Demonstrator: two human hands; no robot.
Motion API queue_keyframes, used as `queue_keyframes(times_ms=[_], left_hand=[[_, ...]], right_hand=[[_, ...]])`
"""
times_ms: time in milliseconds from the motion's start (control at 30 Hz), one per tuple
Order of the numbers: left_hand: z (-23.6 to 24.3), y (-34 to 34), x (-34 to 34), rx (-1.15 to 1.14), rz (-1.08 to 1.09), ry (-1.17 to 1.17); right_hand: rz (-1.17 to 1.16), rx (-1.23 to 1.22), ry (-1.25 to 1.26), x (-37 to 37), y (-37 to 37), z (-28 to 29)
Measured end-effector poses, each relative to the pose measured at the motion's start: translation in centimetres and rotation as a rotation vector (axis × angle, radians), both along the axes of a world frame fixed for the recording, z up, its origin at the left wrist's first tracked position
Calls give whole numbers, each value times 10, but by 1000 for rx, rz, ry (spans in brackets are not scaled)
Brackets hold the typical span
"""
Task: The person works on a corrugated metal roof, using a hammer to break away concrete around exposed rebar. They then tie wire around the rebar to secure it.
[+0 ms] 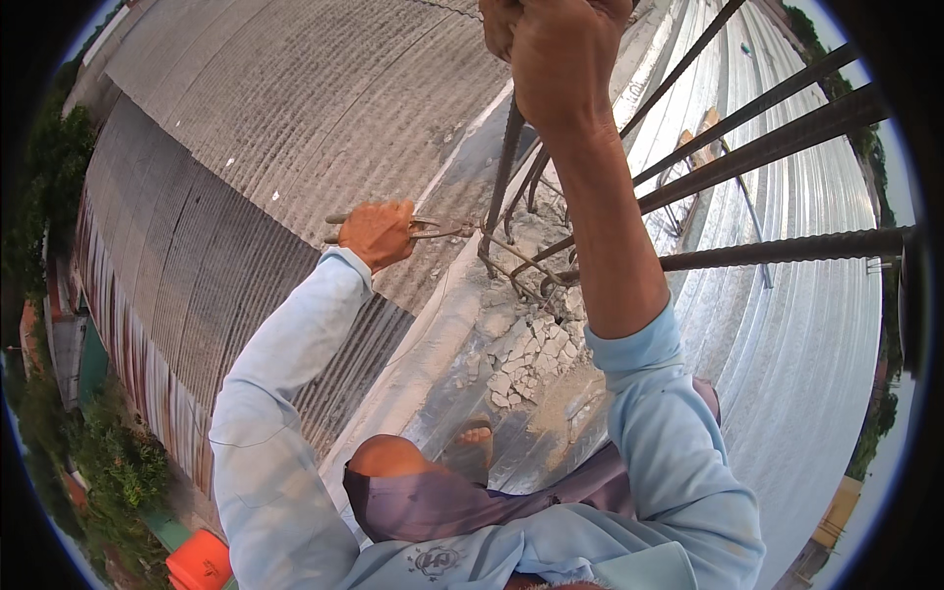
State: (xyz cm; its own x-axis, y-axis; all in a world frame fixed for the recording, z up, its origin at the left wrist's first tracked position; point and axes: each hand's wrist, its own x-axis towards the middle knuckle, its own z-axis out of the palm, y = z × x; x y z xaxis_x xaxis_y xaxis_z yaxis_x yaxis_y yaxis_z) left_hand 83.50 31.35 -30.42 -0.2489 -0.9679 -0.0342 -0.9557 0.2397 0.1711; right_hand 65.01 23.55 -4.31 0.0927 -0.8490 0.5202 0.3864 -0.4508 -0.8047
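Corrugated roofing fills the scene under daylight, with a weathered grey-brown roof (324,108) spreading across the left and far side and a brighter silvery metal roof (796,334) covering the right. Green trees (108,472) border the left edge. A pale ledge (393,379) runs from near to far between the two roofs.

Ribbed steel bars (787,128) fan out to the right from a cluster at the center, where an upright bar (504,162) rises beside several bent ones. A person in a light blue long-sleeved shirt (295,472) and purplish trousers (442,506) works close to the bars. At the near left sits an orange-red container (200,560). Broken concrete (531,364) lies in pale chunks just on the near side of the bars, with a sandaled foot (474,441) nearer still.

The right hand (565,54) is raised at the far edge of the view, its fingers curled and partly cut off near the upright bar; whether it grasps the bar cannot be told. The left hand (379,234), left of the cluster, is clenched around the handles of metal pliers (454,230), whose tips point right, at the foot of the upright bar.
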Motion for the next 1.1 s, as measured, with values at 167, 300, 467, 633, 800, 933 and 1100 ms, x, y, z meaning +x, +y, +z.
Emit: queue_keyframes(times_ms=[167, 300, 467, 633, 800, 933, 1100], left_hand=[[27, 11, 3, 254, -15, 163], [25, 18, 16, 424, -16, 323], [12, 42, -14, -77, 8, 132], [-3, 63, -34, -25, 242, 210], [-3, 51, -22, 420, 238, 488], [-47, 49, 2, 542, 190, 869], [-6, 58, -28, 792, 353, 1178]], right_hand=[[-40, -28, 74, -9, 2, -2], [-9, 0, 85, -3, 7, 3], [31, 7, 54, -10, 3, 1], [5, -39, 41, -6, 3, -6], [-664, -103, 257, 12, 32, 8], [-724, -342, 345, -24, 84, -45], [-475, 394, 619, -34, 157, -216]])
